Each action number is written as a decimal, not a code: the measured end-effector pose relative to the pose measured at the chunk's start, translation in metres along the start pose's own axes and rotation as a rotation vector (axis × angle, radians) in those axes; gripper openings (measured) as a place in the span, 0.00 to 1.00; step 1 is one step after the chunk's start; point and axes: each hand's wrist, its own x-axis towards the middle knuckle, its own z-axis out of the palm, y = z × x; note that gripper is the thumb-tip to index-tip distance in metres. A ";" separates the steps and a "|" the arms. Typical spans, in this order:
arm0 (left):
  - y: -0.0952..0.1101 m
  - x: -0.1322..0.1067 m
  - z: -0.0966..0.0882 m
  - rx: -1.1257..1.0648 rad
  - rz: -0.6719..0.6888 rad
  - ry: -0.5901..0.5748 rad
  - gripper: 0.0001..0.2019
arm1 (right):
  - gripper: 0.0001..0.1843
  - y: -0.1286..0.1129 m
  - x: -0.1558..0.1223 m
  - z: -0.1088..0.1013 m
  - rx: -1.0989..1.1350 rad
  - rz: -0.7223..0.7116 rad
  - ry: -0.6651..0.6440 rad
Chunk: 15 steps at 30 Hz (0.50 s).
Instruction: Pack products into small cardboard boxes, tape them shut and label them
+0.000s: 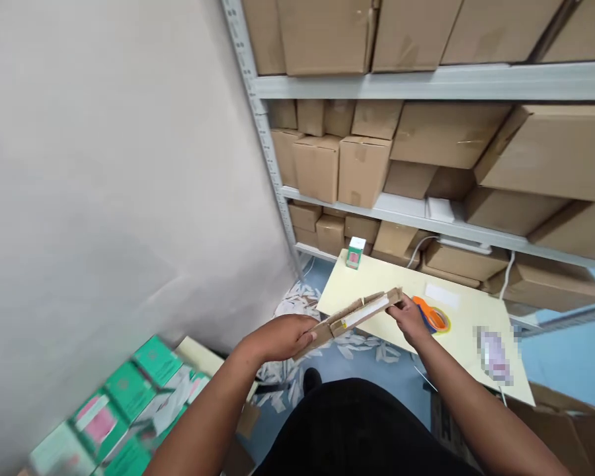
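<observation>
Between both hands is a folded piece of brown cardboard [344, 320], seen nearly edge-on, with a white and yellow label along its side. It looks like a flattened carton. My left hand [288, 337] is closed on its near left end, thumb on top. At the far right end, my right hand [408, 320] grips the cardboard, with some fingers hidden. Just right of that hand, an orange tape dispenser [430, 313] with tape rolls lies on the pale yellow table [471, 301]. A small green and white box [356, 252] stands at the table's far left corner.
Metal shelving [426, 84] full of brown cartons [364, 168] rises behind the table. Stacked green boxes [131, 390] are at lower left beside the white wall [129, 165]. White paper strips [297, 301] litter the blue floor. A blurred-out item [494, 355] lies on the table's right.
</observation>
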 end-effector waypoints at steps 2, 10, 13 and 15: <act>-0.025 0.035 -0.016 -0.017 0.071 -0.002 0.16 | 0.11 0.007 0.003 -0.011 -0.003 0.036 0.159; -0.143 0.170 0.008 -0.381 0.016 0.149 0.28 | 0.22 0.030 0.002 -0.024 -0.141 0.090 0.594; -0.155 0.212 0.044 -0.427 -0.025 0.167 0.23 | 0.22 0.046 0.005 -0.028 -0.229 0.173 0.651; -0.153 0.232 0.062 -0.420 -0.051 0.228 0.20 | 0.22 0.056 0.011 -0.033 -0.234 0.224 0.636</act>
